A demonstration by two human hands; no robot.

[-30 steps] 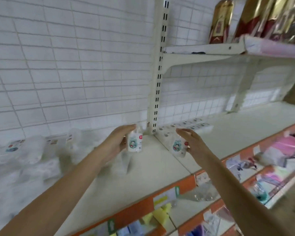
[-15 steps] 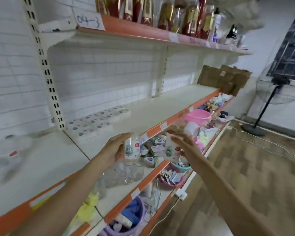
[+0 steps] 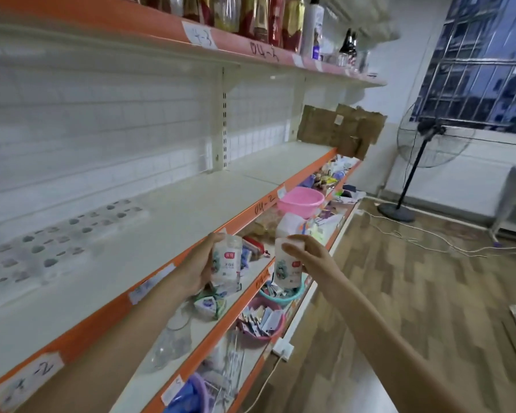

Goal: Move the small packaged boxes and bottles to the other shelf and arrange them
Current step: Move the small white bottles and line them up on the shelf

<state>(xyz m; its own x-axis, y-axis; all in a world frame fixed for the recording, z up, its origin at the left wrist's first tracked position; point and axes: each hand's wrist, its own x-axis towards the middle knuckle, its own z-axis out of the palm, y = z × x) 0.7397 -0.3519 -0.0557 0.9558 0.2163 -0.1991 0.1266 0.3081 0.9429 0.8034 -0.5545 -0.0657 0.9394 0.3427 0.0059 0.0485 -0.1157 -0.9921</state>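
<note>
Head view: left hand (image 3: 197,271) wrapped around a small clear bottle (image 3: 226,260) with a pale label and red badge, thumb over the cap, bottle roughly upright. Right hand (image 3: 312,257) closed likewise on a second bottle (image 3: 287,271) of the same kind, fingers over its top, base tipped slightly inward. Both bottles held in the air, near each other but apart, out in front of the orange edge (image 3: 245,222) of the middle shelf (image 3: 173,222) and above the cluttered lower shelf. Carrying step, by the look of it: two bottles in transit, neither set down. Middle shelf mostly bare, apart from a white perforated tray (image 3: 57,242) lying flat toward its left and flattened cardboard (image 3: 340,131) propped at its far end. Below, a pink basin (image 3: 301,201), small packets and clear glasses crowding the lower shelf. Next move probably calls for reaching over the orange lip, standing each bottle on its base on bare shelf, labels facing out, close beside one another, then loosening both grips without tipping them. Exact destination shelf not clear from this view.
</note>
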